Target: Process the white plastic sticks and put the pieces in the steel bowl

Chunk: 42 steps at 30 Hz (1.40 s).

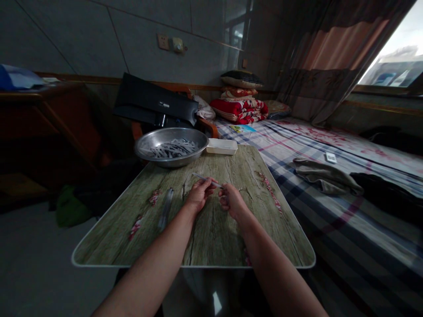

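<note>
A slender, pale pen-like stick (206, 179) is held above the middle of the table, slanting down to the right. My left hand (199, 193) has its fingers closed round the middle of it. At its right end, the fingers of my right hand (230, 200) are pinched on it. To the left of my left forearm lies a long, narrow, clear bundle (166, 208) with dark tips, too blurred to name. Behind my hands stands a wide metal basin (170, 162), holding many similar pale and dark thin pieces.
A shallow white tray (222, 149) sits beside the basin at the table's (211, 246) far edge. To the right is a bed (330, 211) with a grey cloth (325, 176) and folded red bedding (241, 109). A black monitor-like panel (155, 101) leans behind the basin.
</note>
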Tool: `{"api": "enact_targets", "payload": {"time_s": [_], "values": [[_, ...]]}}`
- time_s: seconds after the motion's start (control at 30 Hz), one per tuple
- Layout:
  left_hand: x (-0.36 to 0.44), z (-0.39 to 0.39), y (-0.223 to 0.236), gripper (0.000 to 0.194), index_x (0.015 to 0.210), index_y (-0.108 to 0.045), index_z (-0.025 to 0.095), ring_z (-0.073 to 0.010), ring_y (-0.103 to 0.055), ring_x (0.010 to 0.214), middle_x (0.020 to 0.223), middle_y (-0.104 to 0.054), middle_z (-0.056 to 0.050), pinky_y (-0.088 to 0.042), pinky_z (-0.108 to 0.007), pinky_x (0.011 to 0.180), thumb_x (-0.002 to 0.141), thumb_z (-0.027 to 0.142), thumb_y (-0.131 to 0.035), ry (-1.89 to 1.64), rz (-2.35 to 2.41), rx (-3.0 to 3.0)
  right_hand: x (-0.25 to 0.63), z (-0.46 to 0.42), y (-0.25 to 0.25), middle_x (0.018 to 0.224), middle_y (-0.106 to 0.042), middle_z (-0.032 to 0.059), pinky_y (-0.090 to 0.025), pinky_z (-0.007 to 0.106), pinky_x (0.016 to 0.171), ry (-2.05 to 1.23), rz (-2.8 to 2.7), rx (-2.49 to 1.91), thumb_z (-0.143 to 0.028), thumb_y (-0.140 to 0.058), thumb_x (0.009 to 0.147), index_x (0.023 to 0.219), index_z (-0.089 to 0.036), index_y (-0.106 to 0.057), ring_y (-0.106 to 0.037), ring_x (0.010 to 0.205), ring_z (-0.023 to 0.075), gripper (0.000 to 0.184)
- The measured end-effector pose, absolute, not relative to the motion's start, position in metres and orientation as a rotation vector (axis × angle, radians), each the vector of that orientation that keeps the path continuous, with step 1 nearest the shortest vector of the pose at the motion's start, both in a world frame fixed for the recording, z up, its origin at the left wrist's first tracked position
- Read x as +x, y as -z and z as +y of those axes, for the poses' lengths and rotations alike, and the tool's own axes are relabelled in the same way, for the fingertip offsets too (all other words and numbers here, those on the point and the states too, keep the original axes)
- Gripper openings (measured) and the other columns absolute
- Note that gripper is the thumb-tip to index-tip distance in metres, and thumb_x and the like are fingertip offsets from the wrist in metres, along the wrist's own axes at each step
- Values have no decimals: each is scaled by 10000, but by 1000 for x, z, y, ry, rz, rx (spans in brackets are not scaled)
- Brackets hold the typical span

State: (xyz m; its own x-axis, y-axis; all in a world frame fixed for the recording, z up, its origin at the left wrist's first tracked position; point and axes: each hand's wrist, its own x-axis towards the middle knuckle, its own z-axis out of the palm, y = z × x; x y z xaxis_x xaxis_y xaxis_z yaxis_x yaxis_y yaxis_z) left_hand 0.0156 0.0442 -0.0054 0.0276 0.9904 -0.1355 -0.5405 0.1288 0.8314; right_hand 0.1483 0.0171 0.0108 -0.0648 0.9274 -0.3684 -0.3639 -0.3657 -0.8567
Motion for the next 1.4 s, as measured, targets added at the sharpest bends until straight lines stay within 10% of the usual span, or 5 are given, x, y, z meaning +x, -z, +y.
{"api": "enact_targets", "payload": {"time_s": [1.0, 1.4], "values": [[-4, 53, -6, 164, 873, -670, 144, -101, -663, 603, 731, -717, -40, -512, -204, 588, 893, 127, -508, -1493, 666, 128, 156, 5, -18, 426, -363, -89, -116, 185, 336, -2044, -1307, -1016, -261, -602, 647, 580, -199, -459, -232, 342, 36, 170], [0, 44, -10, 251, 864, -662, 109, -101, -551, 499, 842, -720, -112, -346, -183, 372, 680, 27, -513, -1235, 623, 334, 154, 0, -27, 515, -330, -108, -118, 197, 393, -1992, -1219, -801, -426, -737, 732, 769, -190, -527, -213, 410, 38, 318]]}}
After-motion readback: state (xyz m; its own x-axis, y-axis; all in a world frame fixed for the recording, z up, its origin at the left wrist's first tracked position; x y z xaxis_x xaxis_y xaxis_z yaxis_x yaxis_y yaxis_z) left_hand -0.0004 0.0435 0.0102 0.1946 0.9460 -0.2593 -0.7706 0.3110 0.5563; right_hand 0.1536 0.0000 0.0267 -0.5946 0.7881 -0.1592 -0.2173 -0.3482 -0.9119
